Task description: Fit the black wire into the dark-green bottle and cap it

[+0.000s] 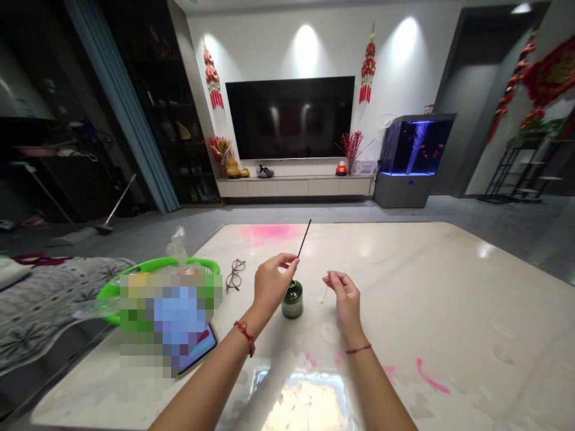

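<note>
A thin black stick [305, 237] is pinched between the thumb and fingers of my left hand [273, 280], its upper end slanting up and to the right. Just below that hand stands a small dark green glass bottle [293, 303], upright on the table; my fingers partly cover its neck. Whether the stick's lower end is in the bottle, I cannot tell. To the right of the bottle, my right hand [347, 298] is closed in a pinch. A thin white strip [323, 294] hangs below its fingertips and seems to be held there.
On the pale stone table [449, 311] lie eyeglasses [236, 275], left of the bottle. Farther left are a green basket [206, 263] with plastic bags and a tablet [200, 350], partly blurred out. Pink smears mark the tabletop. A television [291, 120] and fish tank [417, 146] stand beyond.
</note>
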`<control>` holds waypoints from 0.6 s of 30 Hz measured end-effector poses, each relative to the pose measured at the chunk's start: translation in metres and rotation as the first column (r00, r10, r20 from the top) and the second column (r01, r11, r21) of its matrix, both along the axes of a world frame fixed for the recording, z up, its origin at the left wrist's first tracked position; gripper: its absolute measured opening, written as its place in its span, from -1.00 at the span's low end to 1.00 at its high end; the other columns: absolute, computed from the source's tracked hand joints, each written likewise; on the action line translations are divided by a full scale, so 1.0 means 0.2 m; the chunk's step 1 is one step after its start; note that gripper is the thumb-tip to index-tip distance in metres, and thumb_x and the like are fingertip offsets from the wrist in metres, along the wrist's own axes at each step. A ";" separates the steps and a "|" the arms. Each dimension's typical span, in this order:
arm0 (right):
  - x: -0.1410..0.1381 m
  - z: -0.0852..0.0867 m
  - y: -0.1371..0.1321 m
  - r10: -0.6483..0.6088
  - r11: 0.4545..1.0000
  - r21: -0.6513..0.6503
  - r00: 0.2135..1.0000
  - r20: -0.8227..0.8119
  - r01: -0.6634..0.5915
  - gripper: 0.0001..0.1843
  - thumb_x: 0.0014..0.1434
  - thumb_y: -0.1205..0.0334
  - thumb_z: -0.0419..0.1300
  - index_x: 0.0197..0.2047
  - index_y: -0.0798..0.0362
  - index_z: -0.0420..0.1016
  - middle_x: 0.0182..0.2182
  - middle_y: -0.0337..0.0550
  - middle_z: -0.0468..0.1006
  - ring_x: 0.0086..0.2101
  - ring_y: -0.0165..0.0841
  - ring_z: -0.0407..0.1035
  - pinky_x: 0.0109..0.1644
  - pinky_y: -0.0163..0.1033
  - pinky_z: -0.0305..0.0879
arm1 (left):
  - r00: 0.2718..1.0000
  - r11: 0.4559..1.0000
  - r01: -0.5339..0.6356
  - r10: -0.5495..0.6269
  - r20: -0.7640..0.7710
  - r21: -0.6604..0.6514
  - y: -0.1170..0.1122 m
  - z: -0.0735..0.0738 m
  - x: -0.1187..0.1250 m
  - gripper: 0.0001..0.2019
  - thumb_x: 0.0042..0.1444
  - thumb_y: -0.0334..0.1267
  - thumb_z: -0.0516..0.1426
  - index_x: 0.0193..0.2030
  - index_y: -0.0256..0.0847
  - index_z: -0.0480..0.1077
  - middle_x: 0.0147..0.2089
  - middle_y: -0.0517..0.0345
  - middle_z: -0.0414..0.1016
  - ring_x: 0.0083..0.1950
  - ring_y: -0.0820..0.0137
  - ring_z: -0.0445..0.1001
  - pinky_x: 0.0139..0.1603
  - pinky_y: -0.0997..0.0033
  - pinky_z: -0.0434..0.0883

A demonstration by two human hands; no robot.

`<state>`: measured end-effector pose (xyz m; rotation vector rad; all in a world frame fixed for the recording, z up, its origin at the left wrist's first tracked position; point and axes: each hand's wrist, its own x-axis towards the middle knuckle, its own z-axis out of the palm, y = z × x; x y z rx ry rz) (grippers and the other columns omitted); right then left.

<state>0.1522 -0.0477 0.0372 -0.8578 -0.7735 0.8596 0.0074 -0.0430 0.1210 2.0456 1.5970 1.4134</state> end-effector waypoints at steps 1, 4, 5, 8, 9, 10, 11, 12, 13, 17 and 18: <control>0.00 0.00 0.00 0.004 1.000 -0.003 1.000 -0.003 -0.004 -0.67 -0.06 0.01 0.24 -0.34 0.12 0.49 -0.44 -0.15 0.54 -0.34 -0.33 0.43 -0.14 -0.16 0.33 | 1.000 1.000 -0.007 0.007 0.017 -0.003 0.00 0.00 -0.01 -0.81 0.01 -0.14 0.12 -0.34 -0.16 0.49 -0.36 0.16 0.57 -0.33 0.38 0.50 -0.25 0.40 0.39; 0.00 0.00 0.00 0.014 1.000 -0.010 1.000 -0.007 -0.014 -0.68 -0.07 0.02 0.25 -0.35 0.11 0.49 -0.45 -0.16 0.53 -0.35 -0.33 0.43 -0.15 -0.16 0.33 | 0.995 1.000 -0.023 0.024 0.094 -0.010 0.01 0.00 -0.02 -0.81 -0.01 -0.14 0.12 -0.35 -0.18 0.48 -0.36 0.14 0.56 -0.33 0.38 0.49 -0.24 0.39 0.39; 0.00 0.00 0.00 0.017 1.000 -0.010 1.000 -0.005 -0.017 -0.68 -0.07 0.02 0.25 -0.36 0.11 0.49 -0.45 -0.15 0.53 -0.35 -0.33 0.42 -0.15 -0.16 0.33 | 0.992 1.000 -0.025 0.027 0.121 -0.016 0.02 0.00 -0.03 -0.80 -0.01 -0.14 0.12 -0.35 -0.20 0.48 -0.35 0.13 0.56 -0.33 0.38 0.49 -0.23 0.38 0.39; 0.00 0.00 0.00 0.024 1.000 -0.012 1.000 -0.001 -0.024 -0.69 -0.08 0.02 0.25 -0.37 0.11 0.48 -0.45 -0.16 0.53 -0.35 -0.33 0.42 -0.15 -0.16 0.33 | 0.983 0.999 -0.028 0.035 0.178 -0.038 0.03 -0.02 -0.05 -0.79 -0.03 -0.13 0.13 -0.36 -0.22 0.47 -0.35 0.10 0.55 -0.33 0.38 0.48 -0.23 0.38 0.39; 0.00 0.00 0.00 0.024 1.000 -0.016 1.000 -0.001 -0.024 -0.69 -0.08 0.02 0.26 -0.37 0.11 0.48 -0.45 -0.16 0.53 -0.35 -0.33 0.42 -0.15 -0.17 0.32 | 0.981 0.999 -0.027 0.035 0.190 -0.043 0.04 -0.03 -0.05 -0.79 -0.03 -0.13 0.14 -0.37 -0.23 0.47 -0.35 0.09 0.55 -0.33 0.37 0.48 -0.23 0.38 0.39; 0.00 0.00 0.00 0.025 0.999 -0.020 1.000 -0.002 -0.025 -0.69 -0.08 0.02 0.26 -0.37 0.11 0.48 -0.46 -0.16 0.53 -0.35 -0.33 0.42 -0.15 -0.17 0.32 | 0.979 0.999 -0.025 0.034 0.202 -0.046 0.04 -0.04 -0.06 -0.79 -0.04 -0.13 0.14 -0.37 -0.23 0.47 -0.35 0.09 0.55 -0.33 0.37 0.48 -0.24 0.37 0.39; 0.00 0.00 0.00 0.027 0.999 -0.024 1.000 -0.004 -0.027 -0.69 -0.08 0.02 0.26 -0.38 0.11 0.48 -0.46 -0.17 0.53 -0.36 -0.34 0.42 -0.15 -0.17 0.32 | 0.976 0.999 -0.022 0.032 0.213 -0.049 0.04 -0.05 -0.07 -0.79 -0.04 -0.13 0.15 -0.38 -0.23 0.46 -0.36 0.09 0.55 -0.33 0.37 0.48 -0.24 0.37 0.39; 0.00 -0.01 0.00 0.030 0.999 -0.027 1.000 -0.005 -0.030 -0.69 -0.08 0.02 0.26 -0.38 0.11 0.48 -0.46 -0.17 0.52 -0.36 -0.34 0.41 -0.14 -0.17 0.31 | 0.974 0.998 -0.021 0.032 0.225 -0.052 0.04 -0.06 -0.07 -0.79 -0.05 -0.12 0.15 -0.38 -0.23 0.46 -0.36 0.09 0.55 -0.33 0.36 0.48 -0.25 0.37 0.39; 0.00 -0.01 0.00 0.034 0.999 -0.028 0.999 -0.006 -0.034 -0.69 -0.08 0.02 0.26 -0.38 0.11 0.48 -0.47 -0.17 0.52 -0.36 -0.35 0.41 -0.14 -0.17 0.31 | 0.971 0.998 -0.021 0.034 0.236 -0.054 0.05 -0.07 -0.08 -0.78 -0.06 -0.12 0.15 -0.38 -0.23 0.46 -0.36 0.09 0.55 -0.33 0.36 0.48 -0.24 0.37 0.39; 0.00 -0.01 0.00 0.042 0.999 -0.025 0.999 -0.003 -0.042 -0.70 -0.08 0.03 0.25 -0.38 0.11 0.48 -0.48 -0.18 0.51 -0.38 -0.35 0.39 -0.17 -0.18 0.31 | 0.964 0.997 -0.007 0.027 0.265 -0.077 0.04 -0.11 -0.09 -0.78 -0.07 -0.13 0.16 -0.38 -0.24 0.46 -0.36 0.09 0.54 -0.32 0.36 0.48 -0.23 0.36 0.39; 0.00 -0.01 0.00 0.043 0.999 -0.022 0.999 -0.001 -0.043 -0.71 -0.07 0.04 0.25 -0.39 0.11 0.48 -0.48 -0.18 0.50 -0.39 -0.36 0.38 -0.18 -0.18 0.31 | 0.963 0.996 0.001 0.023 0.270 -0.086 0.04 -0.12 -0.09 -0.79 -0.07 -0.13 0.16 -0.38 -0.24 0.46 -0.37 0.09 0.54 -0.33 0.36 0.47 -0.23 0.36 0.39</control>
